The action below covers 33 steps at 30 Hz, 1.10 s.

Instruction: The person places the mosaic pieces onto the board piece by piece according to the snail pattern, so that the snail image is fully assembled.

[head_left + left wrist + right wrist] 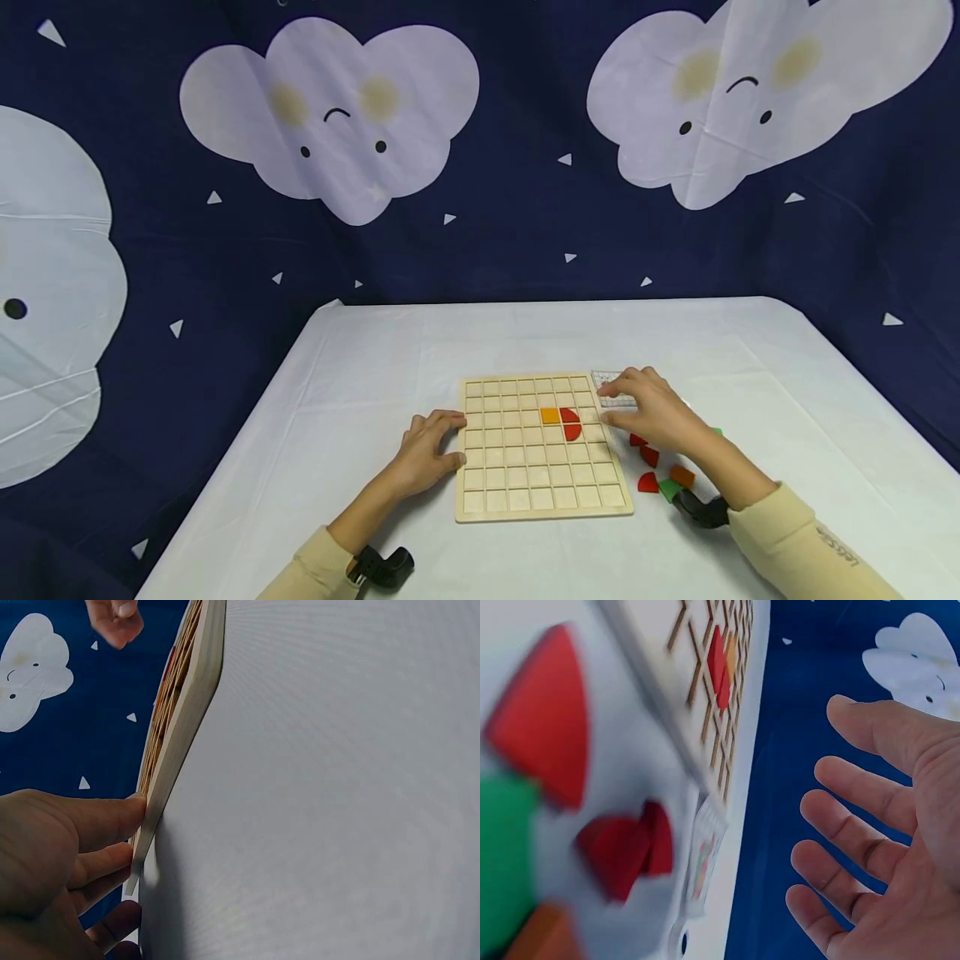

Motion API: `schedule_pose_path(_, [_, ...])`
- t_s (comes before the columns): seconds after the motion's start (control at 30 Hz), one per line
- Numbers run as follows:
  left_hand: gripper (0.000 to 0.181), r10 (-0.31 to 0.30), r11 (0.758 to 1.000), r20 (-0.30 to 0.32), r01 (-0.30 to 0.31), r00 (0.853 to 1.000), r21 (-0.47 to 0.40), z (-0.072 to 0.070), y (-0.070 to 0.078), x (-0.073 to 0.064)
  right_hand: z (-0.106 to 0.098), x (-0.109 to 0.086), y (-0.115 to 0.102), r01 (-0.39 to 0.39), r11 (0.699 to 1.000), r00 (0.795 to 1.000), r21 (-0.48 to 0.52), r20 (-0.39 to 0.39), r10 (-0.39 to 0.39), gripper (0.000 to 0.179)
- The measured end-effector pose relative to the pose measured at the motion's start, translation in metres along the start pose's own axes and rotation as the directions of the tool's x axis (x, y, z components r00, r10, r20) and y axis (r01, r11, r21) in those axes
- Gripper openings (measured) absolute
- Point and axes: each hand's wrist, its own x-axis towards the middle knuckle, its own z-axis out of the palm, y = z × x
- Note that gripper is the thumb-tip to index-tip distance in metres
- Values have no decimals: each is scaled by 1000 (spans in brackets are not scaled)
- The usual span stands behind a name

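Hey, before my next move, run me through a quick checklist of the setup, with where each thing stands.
1. Left grip touching the wooden board at its left edge: ok.
2. Right grip empty: ok.
3. Orange square and two red quarter-rounds each in a separate cell: ok.
4. Loose red pieces lying right of the board: ok.
5. Printed card uncovered in the head view: not ok, right grip hides part.
6. Layout matching the card: cannot tell, print too small.

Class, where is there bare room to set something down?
Bare: the table beyond the board, and between the left hand and the table's left edge. Crowded: right of the board, with red pieces, a green piece, an orange piece and a card near the right hand.
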Motion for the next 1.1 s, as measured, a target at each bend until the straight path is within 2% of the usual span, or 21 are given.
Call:
schedule_pose_path(0.27, [47, -7, 1000, 1, 7, 1000, -4, 0, 1, 0, -8, -31, 18, -110, 994, 994, -1, -21, 110, 34])
schedule_pose_path(0.37, [47, -7, 1000, 0, 7, 1000, -4, 0, 1, 0, -10, -42, 24, -129, 992, 992, -10, -18, 129, 34])
schedule_pose_path(0.7, [47, 7, 1000, -2, -7, 1000, 0, 0, 1, 0, -5, -74, 43, -65, 993, 996, -99, -72, 58, 30])
schedule_pose_path(0.93, [47, 16, 1000, -6, -16, 1000, 0, 0, 1, 1, -2, -86, 50, -74, 990, 996, -123, -62, 66, 29])
schedule_pose_path(1.1, [46, 17, 1000, -7, -18, 1000, -3, 0, 1, 0, 0, -89, 53, -108, 984, 994, -140, -41, 103, 27])
